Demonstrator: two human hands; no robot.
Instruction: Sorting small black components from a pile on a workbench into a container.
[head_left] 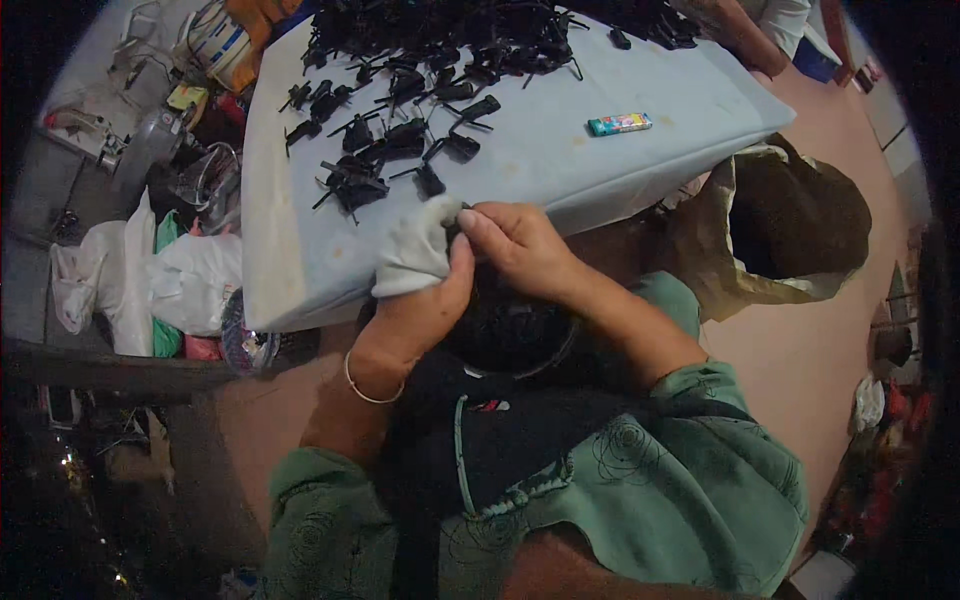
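My left hand (425, 305) has a white cloth covering (410, 262) over its fingers, like part of a glove, and a bracelet on the wrist. The thumb and fingers are closed. Against them my right hand (525, 250) pinches with thumb and forefinger at a small black part (454, 230) between the two hands. Fingers hide most of this part. Both hands are just in front of the table's near edge. Close beyond them lie loose black plastic parts (400, 140) with thin prongs, thickening into a dark heap (430, 35) at the far side.
On the pale covered table (540, 150) lies a small colourful packet (620, 124). An open brown sack (710, 240) stands on the right. White plastic bags (200, 285) crowd the left. Another person's arm (745, 35) rests at the far right corner. Something dark and round (520, 330) sits below my hands.
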